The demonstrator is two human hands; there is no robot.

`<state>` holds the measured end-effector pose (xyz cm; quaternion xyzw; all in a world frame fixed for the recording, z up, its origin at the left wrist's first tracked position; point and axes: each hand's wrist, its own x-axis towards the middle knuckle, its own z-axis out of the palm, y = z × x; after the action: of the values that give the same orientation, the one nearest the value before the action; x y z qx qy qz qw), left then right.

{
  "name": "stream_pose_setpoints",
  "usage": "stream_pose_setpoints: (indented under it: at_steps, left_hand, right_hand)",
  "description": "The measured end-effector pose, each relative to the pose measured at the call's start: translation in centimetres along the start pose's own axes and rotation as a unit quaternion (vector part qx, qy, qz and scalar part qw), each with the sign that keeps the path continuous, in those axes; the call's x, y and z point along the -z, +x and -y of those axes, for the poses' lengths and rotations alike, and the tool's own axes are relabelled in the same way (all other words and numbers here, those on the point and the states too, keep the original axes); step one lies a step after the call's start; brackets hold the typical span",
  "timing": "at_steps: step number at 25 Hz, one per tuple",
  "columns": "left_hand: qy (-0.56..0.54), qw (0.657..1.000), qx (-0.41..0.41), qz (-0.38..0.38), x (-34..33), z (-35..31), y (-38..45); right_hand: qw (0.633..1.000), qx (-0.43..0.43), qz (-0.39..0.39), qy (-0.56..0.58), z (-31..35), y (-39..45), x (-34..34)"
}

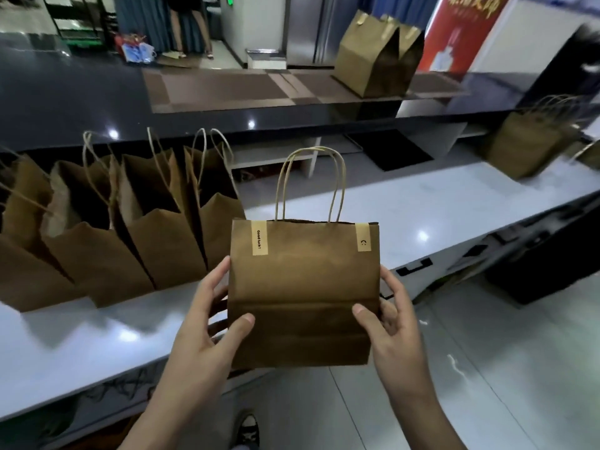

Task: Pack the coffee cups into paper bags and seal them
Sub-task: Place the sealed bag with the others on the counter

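Head view: sealed paper bag held upright, raised above the front edge of the white counter, broad face toward the camera, mouth and twin loop handles pointing up, long axis roughly vertical with a slight lean, bottom edge nearest the floor. Top edge closed flat and fastened by two pale stickers: left sticker printed "Good luck!" running vertically, right sticker bearing a small smiley. Contents hidden; no cup visible.

Left hand clasping the bag's left side, thumb pressed on the front face low down, fingers curled round the side edge toward the back. Right hand gripping the right side in mirror fashion, thumb on the front, fingers wrapped behind the edge.

On the counter to the left, a row of open bags standing upright side by side, mouths gaping upward, handles raised. Farther right on the same counter, another bag, blurred. On the dark upper ledge behind, one more bag standing with top folded. Below, pale tiled floor and the toe of a shoe.
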<state>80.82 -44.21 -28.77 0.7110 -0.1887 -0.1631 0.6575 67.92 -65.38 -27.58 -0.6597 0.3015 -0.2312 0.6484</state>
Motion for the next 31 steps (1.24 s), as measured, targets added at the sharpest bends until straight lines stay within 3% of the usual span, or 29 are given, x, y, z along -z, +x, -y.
stream_pose_setpoints:
  at_steps: [17,22,31]
  left_hand:
    - [0.04,0.993,-0.04,0.1,-2.1,-2.7,16.2]
    - [0.062,0.994,-0.051,0.076,-4.0,-3.8,19.2]
    - [0.111,0.991,-0.074,-0.016,-8.8,-8.0,27.9]
  right_hand:
    - [0.993,0.02,-0.113,-0.004,0.9,12.4,-2.0]
    - [0.992,0.042,-0.118,-0.012,1.5,16.9,-1.5]
    - [0.994,0.093,-0.06,0.02,6.1,29.6,0.1]
